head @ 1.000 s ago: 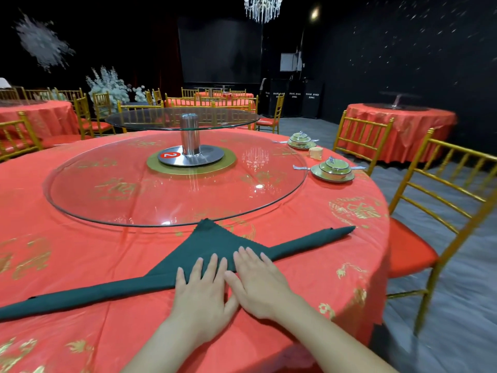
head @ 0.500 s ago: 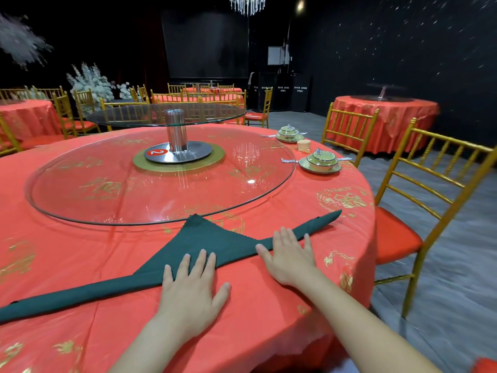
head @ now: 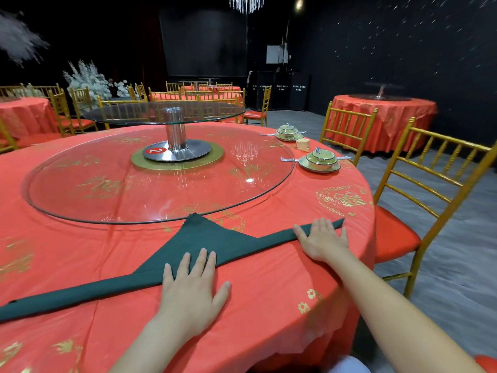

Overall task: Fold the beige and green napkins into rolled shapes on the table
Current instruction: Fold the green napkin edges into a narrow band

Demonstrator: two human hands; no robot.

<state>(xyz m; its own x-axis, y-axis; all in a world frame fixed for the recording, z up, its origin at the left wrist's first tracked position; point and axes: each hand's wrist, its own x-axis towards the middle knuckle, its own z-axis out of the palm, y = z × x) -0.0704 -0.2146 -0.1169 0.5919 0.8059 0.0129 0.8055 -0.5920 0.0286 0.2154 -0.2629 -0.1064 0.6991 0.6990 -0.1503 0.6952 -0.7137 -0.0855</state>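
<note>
- Sliding outward along the dark green rolled cloth napkin [head: 215,238], the right grip [head: 321,239] presses flat, fingers straight.
- Left grip [head: 192,288] stays flat on it, fingers spread, now well apart leftward.

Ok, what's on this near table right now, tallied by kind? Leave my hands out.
Green napkin: 1
Covered dish sets: 2
Small beige item: 1
Glass turntable tiers: 2
Total: 6
</note>
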